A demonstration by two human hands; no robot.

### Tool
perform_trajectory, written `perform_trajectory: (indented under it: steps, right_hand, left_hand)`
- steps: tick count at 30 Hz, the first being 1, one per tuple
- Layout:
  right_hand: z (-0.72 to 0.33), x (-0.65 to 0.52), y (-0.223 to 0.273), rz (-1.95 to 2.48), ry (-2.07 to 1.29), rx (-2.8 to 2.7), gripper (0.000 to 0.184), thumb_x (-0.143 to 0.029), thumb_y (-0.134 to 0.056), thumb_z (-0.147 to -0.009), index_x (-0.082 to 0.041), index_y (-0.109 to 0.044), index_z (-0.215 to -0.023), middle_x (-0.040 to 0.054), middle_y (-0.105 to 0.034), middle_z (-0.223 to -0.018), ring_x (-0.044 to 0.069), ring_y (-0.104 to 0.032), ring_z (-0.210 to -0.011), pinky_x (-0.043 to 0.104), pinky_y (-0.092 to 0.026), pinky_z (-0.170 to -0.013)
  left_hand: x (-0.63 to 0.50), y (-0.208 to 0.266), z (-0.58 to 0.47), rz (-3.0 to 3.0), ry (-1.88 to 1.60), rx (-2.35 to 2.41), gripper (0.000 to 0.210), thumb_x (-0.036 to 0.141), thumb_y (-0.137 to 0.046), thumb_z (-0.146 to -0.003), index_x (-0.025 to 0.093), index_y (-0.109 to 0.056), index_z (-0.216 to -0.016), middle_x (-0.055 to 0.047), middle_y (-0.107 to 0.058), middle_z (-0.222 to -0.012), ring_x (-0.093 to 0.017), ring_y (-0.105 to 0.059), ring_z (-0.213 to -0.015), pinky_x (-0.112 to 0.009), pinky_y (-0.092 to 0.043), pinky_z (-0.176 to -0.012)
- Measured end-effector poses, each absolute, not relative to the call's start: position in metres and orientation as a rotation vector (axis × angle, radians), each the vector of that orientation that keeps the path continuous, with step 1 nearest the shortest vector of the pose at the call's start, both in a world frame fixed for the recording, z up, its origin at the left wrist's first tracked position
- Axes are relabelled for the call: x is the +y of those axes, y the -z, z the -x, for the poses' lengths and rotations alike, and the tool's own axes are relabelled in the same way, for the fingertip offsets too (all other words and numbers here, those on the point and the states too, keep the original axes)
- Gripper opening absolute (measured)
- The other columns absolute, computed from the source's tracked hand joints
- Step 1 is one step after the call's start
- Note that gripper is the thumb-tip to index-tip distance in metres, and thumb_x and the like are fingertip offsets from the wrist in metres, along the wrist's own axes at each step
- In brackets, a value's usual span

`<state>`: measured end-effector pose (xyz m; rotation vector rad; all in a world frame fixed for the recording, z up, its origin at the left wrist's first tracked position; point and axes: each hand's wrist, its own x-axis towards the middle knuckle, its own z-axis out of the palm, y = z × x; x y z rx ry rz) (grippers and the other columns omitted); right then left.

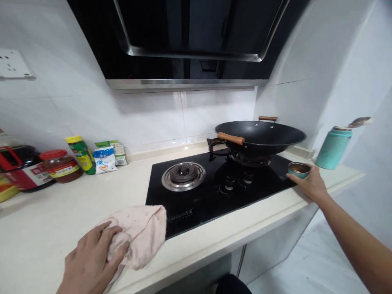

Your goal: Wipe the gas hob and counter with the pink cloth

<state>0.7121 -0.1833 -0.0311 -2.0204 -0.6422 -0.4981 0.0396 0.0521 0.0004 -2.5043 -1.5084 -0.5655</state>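
Note:
A pale pink cloth lies crumpled on the counter and overlaps the front left corner of the stove. My left hand rests on it from above, with the fingers curled into its folds. At the right end of the stove, my right hand has thumb and fingers around a small teal cup. The cup's inside is metallic; whether it holds liquid I cannot tell. Behind it on the counter stands a teal flask of similar colour, with something brownish sticking out near its top.
A black wok with wooden handles sits on the right burner of the black glass stove. The left burner is bare. Jars, a green bottle and seasoning packets line the wall. A range hood hangs above.

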Motion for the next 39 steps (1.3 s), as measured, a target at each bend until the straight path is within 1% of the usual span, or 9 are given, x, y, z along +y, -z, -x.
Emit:
perform_trajectory:
  steps: [3,6,9,13,21,26,34,37,39]
  right_hand:
    - [-0.670,-0.190,0.029,1.945,0.411,-0.707,0.086,-0.066,-0.075,-0.060,-0.020,-0.046,-0.126,0.0172,-0.059,-0.123,0.033,-0.062,-0.107,0.046,-0.048,-0.091]
    - [-0.613,-0.195,0.024,1.871,0.361,-0.890,0.088,-0.064,-0.074,-0.065,-0.020,-0.043,-0.134,0.0160,-0.058,-0.129,0.032,-0.062,-0.111,0.046,-0.050,-0.095]
    - [-0.554,-0.201,0.017,1.824,0.337,-1.051,0.079,-0.060,-0.072,-0.072,-0.021,-0.044,-0.135,0.0151,-0.058,-0.132,0.030,-0.062,-0.113,0.045,-0.051,-0.096]
    - [-0.493,-0.207,0.009,1.785,0.340,-1.178,0.070,-0.055,-0.073,-0.075,-0.025,-0.048,-0.132,0.0121,-0.060,-0.131,0.031,-0.062,-0.116,0.048,-0.052,-0.098]
    - [-0.438,-0.216,0.001,1.672,0.324,-1.401,0.064,-0.044,-0.075,-0.078,-0.029,-0.047,-0.134,0.0103,-0.060,-0.133,0.033,-0.060,-0.121,0.055,-0.052,-0.101]
    - [-0.420,-0.228,-0.008,1.637,0.221,-1.506,0.067,-0.037,-0.074,-0.080,-0.035,-0.043,-0.139,0.0080,-0.058,-0.136,0.034,-0.057,-0.126,0.055,-0.052,-0.102]
    - [-0.366,-0.270,-0.080,1.480,0.097,-1.673,0.086,-0.032,-0.082,-0.072,-0.045,-0.040,-0.146,0.0073,-0.060,-0.135,0.036,-0.061,-0.122,0.054,-0.057,-0.096]
    - [-0.346,-0.282,-0.112,1.367,0.095,-1.770,0.095,-0.036,-0.086,-0.069,-0.051,-0.036,-0.148,0.0025,-0.065,-0.130,0.033,-0.063,-0.120,0.049,-0.059,-0.093]
    - [-0.338,-0.284,-0.126,1.270,0.087,-1.843,0.092,-0.038,-0.084,-0.073,-0.055,-0.033,-0.148,-0.0005,-0.068,-0.125,0.029,-0.065,-0.116,0.045,-0.060,-0.090]
  left_hand:
    - [0.052,0.000,-0.040,2.518,0.550,-1.486,0.048,0.056,-0.035,-0.092,0.027,-0.065,-0.116,-0.014,-0.056,-0.138,-0.038,-0.051,-0.126,-0.056,-0.046,-0.093]
    - [0.048,-0.002,-0.043,2.505,0.564,-1.465,0.049,0.054,-0.031,-0.094,0.025,-0.064,-0.117,-0.015,-0.056,-0.137,-0.037,-0.051,-0.126,-0.056,-0.045,-0.094]
    - [0.042,-0.004,-0.046,2.504,0.570,-1.454,0.048,0.053,-0.033,-0.094,0.025,-0.064,-0.118,-0.015,-0.056,-0.136,-0.037,-0.050,-0.128,-0.055,-0.045,-0.095]
    - [0.039,-0.005,-0.046,2.503,0.557,-1.450,0.049,0.053,-0.034,-0.094,0.023,-0.063,-0.121,-0.015,-0.054,-0.139,-0.036,-0.048,-0.129,-0.055,-0.045,-0.095]
    - [0.038,-0.004,-0.046,2.498,0.562,-1.392,0.050,0.052,-0.033,-0.096,0.022,-0.061,-0.124,-0.016,-0.053,-0.139,-0.035,-0.048,-0.129,-0.054,-0.045,-0.096]
    - [0.037,-0.004,-0.047,2.486,0.572,-1.375,0.051,0.052,-0.030,-0.097,0.021,-0.061,-0.122,-0.016,-0.053,-0.138,-0.036,-0.048,-0.130,-0.055,-0.046,-0.095]
    - [0.037,-0.007,-0.048,2.501,0.587,-1.403,0.051,0.052,-0.032,-0.095,0.022,-0.064,-0.122,-0.016,-0.054,-0.138,-0.038,-0.050,-0.127,-0.057,-0.046,-0.094]
    - [0.037,-0.008,-0.047,2.507,0.606,-1.388,0.050,0.051,-0.033,-0.095,0.022,-0.064,-0.121,-0.016,-0.054,-0.138,-0.039,-0.051,-0.126,-0.056,-0.047,-0.093]
    - [0.036,-0.009,-0.047,2.505,0.609,-1.384,0.050,0.051,-0.033,-0.095,0.022,-0.064,-0.120,-0.016,-0.054,-0.138,-0.039,-0.051,-0.126,-0.055,-0.047,-0.092]
